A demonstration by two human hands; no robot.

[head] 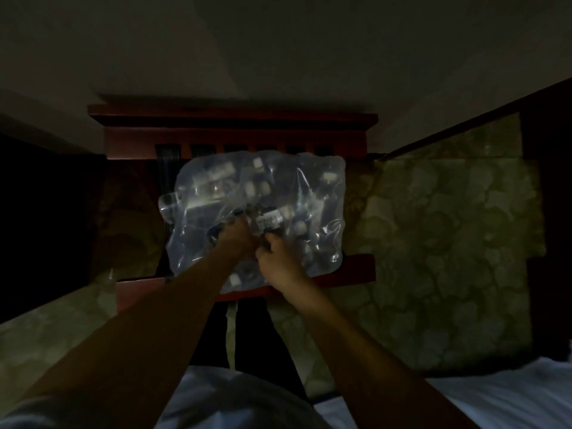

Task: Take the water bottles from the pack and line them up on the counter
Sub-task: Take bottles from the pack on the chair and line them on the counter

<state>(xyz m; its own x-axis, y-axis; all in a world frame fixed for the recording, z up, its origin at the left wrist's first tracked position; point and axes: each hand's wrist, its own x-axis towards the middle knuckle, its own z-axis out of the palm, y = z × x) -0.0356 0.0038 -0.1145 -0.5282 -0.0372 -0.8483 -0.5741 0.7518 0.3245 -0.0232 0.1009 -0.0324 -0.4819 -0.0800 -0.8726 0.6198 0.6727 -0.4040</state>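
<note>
**Both hands at the wrapped pack of bottles on a red stand in a dim room**

The room is seen in very low light. A plain pale wall (pixel 278 51) fills the far part of the view. Against it a dark red wooden stand with a slatted back (pixel 235 140) is set, and its near edge is seen as a red band below the pack. A floor with a mottled yellow-green pattern (pixel 439 236) spreads to the right and to the near left. White bedding (pixel 507 397) is seen at the near right corner, and a pale grey garment (pixel 235 400) at the near edge.

A pack of small clear water bottles with white caps, wrapped in crumpled clear plastic film (pixel 257 212), lies on top of the stand and covers most of it. Its long axis runs left to right. Caps are seen from above at several places, so at least some bottles appear to stand upright; how each bottle points cannot be told through the glare on the film.

The left hand (pixel 236 235) is pressed into the middle of the pack, its fingers curled into the film. The right hand (pixel 277 257) is just beside it, touching it, with fingers bent and closed around film. Whether a bottle is gripped by either hand cannot be told.
</note>
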